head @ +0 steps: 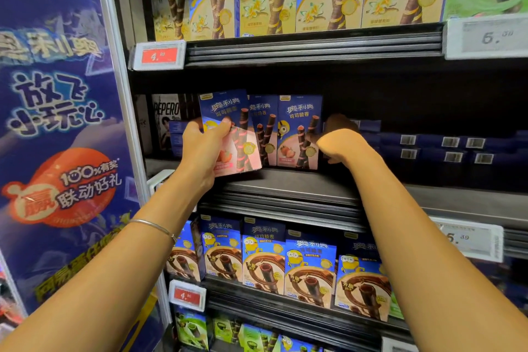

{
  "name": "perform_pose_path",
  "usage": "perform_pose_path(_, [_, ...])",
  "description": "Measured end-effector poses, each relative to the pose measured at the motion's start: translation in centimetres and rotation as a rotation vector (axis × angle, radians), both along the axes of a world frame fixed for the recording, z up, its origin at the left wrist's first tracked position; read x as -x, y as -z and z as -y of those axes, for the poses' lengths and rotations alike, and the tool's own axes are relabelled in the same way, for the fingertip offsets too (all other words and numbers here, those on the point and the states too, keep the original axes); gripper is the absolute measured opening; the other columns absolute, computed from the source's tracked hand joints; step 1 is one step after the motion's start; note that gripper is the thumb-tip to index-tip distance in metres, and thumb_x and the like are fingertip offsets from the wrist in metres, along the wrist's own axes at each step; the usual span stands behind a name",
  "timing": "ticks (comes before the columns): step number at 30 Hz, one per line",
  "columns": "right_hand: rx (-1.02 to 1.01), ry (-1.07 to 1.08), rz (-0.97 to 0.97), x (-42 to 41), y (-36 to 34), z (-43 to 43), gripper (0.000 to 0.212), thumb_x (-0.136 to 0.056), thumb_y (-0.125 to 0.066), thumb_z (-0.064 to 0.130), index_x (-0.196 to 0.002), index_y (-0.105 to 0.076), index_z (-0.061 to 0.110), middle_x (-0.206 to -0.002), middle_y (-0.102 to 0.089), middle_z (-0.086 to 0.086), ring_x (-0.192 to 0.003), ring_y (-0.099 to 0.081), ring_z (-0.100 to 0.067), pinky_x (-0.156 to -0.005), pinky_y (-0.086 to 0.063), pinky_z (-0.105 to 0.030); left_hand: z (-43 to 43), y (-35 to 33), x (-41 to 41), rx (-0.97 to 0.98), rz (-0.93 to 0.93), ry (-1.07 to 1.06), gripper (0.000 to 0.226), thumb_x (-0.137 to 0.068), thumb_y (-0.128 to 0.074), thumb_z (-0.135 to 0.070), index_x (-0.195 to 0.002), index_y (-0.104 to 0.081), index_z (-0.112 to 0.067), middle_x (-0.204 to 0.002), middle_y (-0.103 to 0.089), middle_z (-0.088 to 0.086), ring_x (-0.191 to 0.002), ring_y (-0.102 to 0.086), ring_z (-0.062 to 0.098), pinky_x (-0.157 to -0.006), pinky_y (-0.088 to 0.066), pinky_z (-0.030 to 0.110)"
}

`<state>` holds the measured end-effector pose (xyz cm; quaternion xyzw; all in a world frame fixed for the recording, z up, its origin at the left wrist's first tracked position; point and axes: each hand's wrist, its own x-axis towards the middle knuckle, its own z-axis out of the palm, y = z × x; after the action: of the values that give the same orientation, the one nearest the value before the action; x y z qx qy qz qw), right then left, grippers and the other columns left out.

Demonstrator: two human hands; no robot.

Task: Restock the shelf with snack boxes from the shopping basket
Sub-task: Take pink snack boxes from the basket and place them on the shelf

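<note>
Your left hand (204, 146) grips a pink-and-blue snack box (230, 131) by its left edge, tilted, its lower corner at the front lip of the middle shelf (300, 183). Just beyond, your right hand (333, 141) curls around the right side of an upright matching box (298, 133). Between them stands another box (264, 128). Farther right, dark flat boxes (445, 151) lie stacked.
</note>
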<state>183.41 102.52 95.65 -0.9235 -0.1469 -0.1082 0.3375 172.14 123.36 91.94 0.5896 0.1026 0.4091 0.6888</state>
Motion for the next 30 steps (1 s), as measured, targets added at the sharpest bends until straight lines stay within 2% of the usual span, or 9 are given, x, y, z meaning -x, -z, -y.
perform_pose_path(4, [-0.208,0.077,0.236,2.8,0.9,0.6,0.020,-0.093,-0.064,0.033,-0.108,-0.062,0.019,-0.097,-0.059,-0.007,-0.079,-0.056,-0.025,-0.068,-0.042,-0.030,1.1,-0.1,-0.5,-0.046,0.029,0.058,0.015,-0.098,-0.071,-0.023,-0.105,-0.059,-0.018,-0.092,-0.074,-0.001,-0.066,-0.074,0.009,-0.046,-0.051,0.022])
perform_pose_path(6, [-0.335,-0.157,0.260,5.0,1.5,-0.1,0.022,-0.091,-0.064,0.048,-0.088,-0.061,0.027,-0.090,-0.066,0.003,-0.085,-0.063,-0.022,-0.071,-0.049,-0.034,2.1,-0.1,-0.8,-0.079,0.035,0.094,0.015,-0.097,-0.072,-0.023,-0.101,-0.059,-0.019,-0.091,-0.074,-0.001,-0.072,-0.073,0.014,-0.049,-0.050,0.025])
perform_pose_path(8, [-0.391,-0.314,0.186,6.4,1.8,-0.9,0.028,-0.088,-0.068,0.053,-0.087,-0.064,0.026,-0.087,-0.070,0.008,-0.086,-0.067,-0.015,-0.076,-0.056,-0.036,3.4,-0.3,-1.1,-0.104,0.045,0.133,0.016,-0.097,-0.073,-0.023,-0.102,-0.059,-0.016,-0.095,-0.073,0.005,-0.080,-0.072,0.022,-0.053,-0.050,0.028])
perform_pose_path(12, [-0.380,-0.329,0.131,6.0,1.5,-0.3,0.027,-0.090,-0.071,0.035,-0.107,-0.068,0.014,-0.090,-0.076,-0.007,-0.091,-0.072,-0.025,-0.082,-0.059,-0.047,5.2,-0.5,-1.5,-0.164,0.075,0.231,0.025,-0.098,-0.072,-0.029,-0.108,-0.061,-0.010,-0.097,-0.074,0.004,-0.089,-0.072,0.021,-0.059,-0.056,0.033])
perform_pose_path(14, [-0.387,-0.312,0.117,5.4,1.5,1.2,0.023,-0.090,-0.072,0.029,-0.106,-0.071,0.013,-0.088,-0.076,-0.009,-0.091,-0.072,-0.028,-0.084,-0.059,-0.049,5.1,-0.5,-1.7,-0.205,0.077,0.232,0.023,-0.099,-0.070,-0.035,-0.112,-0.064,-0.016,-0.099,-0.075,-0.003,-0.096,-0.073,0.017,-0.074,-0.060,0.036])
perform_pose_path(17, [-0.387,-0.170,0.183,4.3,1.4,4.2,0.005,-0.088,-0.069,0.018,-0.090,-0.073,0.016,-0.079,-0.073,-0.002,-0.081,-0.068,-0.023,-0.069,-0.053,-0.030,3.5,-0.7,-1.9,-0.321,0.100,-0.004,0.044,-0.096,-0.075,-0.029,-0.133,-0.058,-0.012,-0.119,-0.070,0.003,-0.108,-0.068,0.015,-0.083,-0.054,0.024])
perform_pose_path(19, [-0.380,-0.037,0.208,3.8,1.4,6.0,0.008,-0.087,-0.066,0.014,-0.080,-0.066,0.017,-0.074,-0.065,0.001,-0.078,-0.062,-0.024,-0.060,-0.043,-0.026,1.8,-0.9,-1.9,-0.409,0.052,-0.200,0.059,-0.086,-0.082,-0.025,-0.135,-0.053,-0.008,-0.126,-0.064,0.009,-0.112,-0.064,0.022,-0.090,-0.054,0.030])
perform_pose_path(25, [-0.240,0.157,0.158,2.8,1.6,7.4,0.022,-0.091,-0.059,0.011,-0.111,-0.061,0.002,-0.112,-0.064,-0.024,-0.086,-0.051,-0.031,-0.072,-0.035,-0.031,-1.0,-1.6,-2.4,-0.561,-0.406,-0.367,0.109,-0.049,-0.073,-0.075,-0.131,-0.058,-0.005,-0.134,-0.064,0.021,-0.125,-0.060,0.043,-0.102,-0.053,0.055])
perform_pose_path(30, [-0.146,0.163,0.041,2.3,2.0,6.3,0.034,-0.098,-0.055,0.013,-0.127,-0.055,-0.004,-0.132,-0.057,-0.028,-0.116,-0.057,-0.040,-0.081,-0.039,-0.032,-2.0,-1.6,-3.2,-0.614,-0.624,-0.366,0.133,-0.053,-0.078,-0.079,-0.153,-0.040,0.000,-0.158,-0.041,0.028,-0.145,-0.040,0.048,-0.119,-0.036,0.057])
